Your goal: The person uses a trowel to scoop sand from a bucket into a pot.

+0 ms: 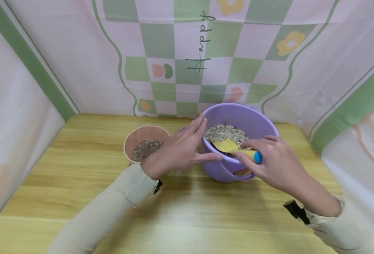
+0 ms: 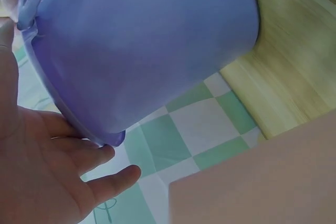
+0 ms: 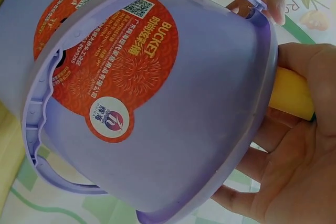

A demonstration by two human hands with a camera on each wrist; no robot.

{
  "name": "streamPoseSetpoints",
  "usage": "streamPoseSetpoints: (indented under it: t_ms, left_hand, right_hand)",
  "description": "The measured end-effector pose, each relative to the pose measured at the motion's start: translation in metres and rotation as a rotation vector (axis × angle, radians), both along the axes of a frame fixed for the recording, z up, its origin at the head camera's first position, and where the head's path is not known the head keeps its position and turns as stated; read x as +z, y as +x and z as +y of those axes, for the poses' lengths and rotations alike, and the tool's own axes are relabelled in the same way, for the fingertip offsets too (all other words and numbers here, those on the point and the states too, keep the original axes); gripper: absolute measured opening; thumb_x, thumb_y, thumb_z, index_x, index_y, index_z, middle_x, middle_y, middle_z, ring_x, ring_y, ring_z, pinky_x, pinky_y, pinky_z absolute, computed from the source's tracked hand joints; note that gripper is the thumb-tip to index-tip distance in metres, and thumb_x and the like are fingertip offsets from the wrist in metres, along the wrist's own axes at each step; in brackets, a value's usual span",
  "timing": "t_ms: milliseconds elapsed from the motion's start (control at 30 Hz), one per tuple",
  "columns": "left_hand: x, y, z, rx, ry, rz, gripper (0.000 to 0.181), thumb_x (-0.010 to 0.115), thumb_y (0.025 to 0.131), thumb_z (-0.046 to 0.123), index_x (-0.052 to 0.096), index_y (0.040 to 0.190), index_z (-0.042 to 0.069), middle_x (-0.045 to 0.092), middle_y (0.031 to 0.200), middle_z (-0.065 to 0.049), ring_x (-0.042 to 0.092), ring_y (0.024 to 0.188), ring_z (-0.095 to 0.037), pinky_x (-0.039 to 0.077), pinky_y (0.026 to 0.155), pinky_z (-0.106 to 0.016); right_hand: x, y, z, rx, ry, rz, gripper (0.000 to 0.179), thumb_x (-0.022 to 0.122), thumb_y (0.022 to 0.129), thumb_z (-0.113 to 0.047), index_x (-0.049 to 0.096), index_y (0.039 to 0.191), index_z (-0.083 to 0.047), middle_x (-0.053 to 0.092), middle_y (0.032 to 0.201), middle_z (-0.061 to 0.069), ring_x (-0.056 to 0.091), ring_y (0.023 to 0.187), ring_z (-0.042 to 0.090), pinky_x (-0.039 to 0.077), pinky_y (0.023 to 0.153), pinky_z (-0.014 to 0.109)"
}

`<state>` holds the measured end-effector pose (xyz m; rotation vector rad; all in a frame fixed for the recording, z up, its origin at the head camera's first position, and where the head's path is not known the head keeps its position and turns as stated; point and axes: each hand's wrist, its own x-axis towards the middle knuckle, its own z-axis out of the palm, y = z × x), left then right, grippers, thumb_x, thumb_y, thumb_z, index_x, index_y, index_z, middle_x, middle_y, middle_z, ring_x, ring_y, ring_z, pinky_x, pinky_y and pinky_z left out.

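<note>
The work looks partly done: the pot (image 1: 134,138), at the left on the table (image 1: 180,218), already holds some gravel (image 1: 146,150), and bare wall shows above it all round. The bucket (image 1: 218,173), just to its right, holds a paler bed of gravel (image 1: 225,132), also well below its rim, so there seems to be plenty left to move. The scoop (image 1: 225,145) is inside the bucket near the front rim, its blade over the gravel; the face that shows is bare yellow, so this load does not look taken up yet. The fingers of the right hand (image 1: 274,164) pinch the scoop's handle. The left hand (image 1: 180,148) steadies the bucket, its fingers loosely straight against the left rim and its thumb along the front, without clenching. How full the pot should end up, I cannot tell.
</note>
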<state>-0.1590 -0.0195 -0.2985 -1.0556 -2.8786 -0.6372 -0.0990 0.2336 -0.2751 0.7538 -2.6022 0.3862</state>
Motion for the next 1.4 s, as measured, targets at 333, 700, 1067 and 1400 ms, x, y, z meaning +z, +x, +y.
streamPoseSetpoints:
  t_ms: [333,700,1067,1400]
  left_hand:
    - [0.001,-0.004,0.006,0.020,0.013,-0.025,0.124,0.042,0.076,0.091,0.011,0.159,0.005,-0.006,0.166,-0.006,0.010,0.152,-0.024,0.024,0.119,-0.045]
    - [-0.001,-0.004,0.011,0.044,-0.001,-0.046,0.124,0.044,0.077,0.090,0.011,0.159,0.003,-0.006,0.166,-0.010,0.008,0.152,-0.027,0.024,0.119,-0.044]
    - [-0.001,-0.005,0.009,0.035,0.002,-0.020,0.124,0.045,0.077,0.089,0.011,0.159,0.001,-0.005,0.166,-0.012,0.009,0.151,-0.028,0.024,0.119,-0.043]
    - [0.001,-0.005,0.007,0.033,0.002,-0.017,0.125,0.044,0.076,0.090,0.011,0.159,0.002,-0.006,0.166,-0.012,0.010,0.151,-0.028,0.025,0.119,-0.043]
  right_hand:
    - [0.003,-0.005,0.001,0.021,-0.030,-0.049,0.016,0.078,0.084,-0.022,0.077,0.095,-0.009,0.075,0.095,0.008,0.069,0.095,0.035,0.052,0.084,0.058]
    - [0.010,-0.006,0.001,-0.108,-0.031,-0.152,0.017,0.077,0.088,-0.028,0.076,0.097,-0.013,0.074,0.086,0.001,0.042,0.047,0.007,0.039,0.051,0.029]
    - [0.018,-0.013,0.000,-0.055,-0.036,-0.177,0.021,0.082,0.083,-0.022,0.079,0.096,-0.004,0.075,0.079,0.007,0.036,0.036,0.000,0.040,0.042,0.024]
    - [0.030,-0.019,-0.001,-0.013,0.125,-0.262,0.016,0.075,0.086,-0.007,0.078,0.100,0.001,0.076,0.090,0.016,0.058,0.054,0.009,0.051,0.050,0.029]
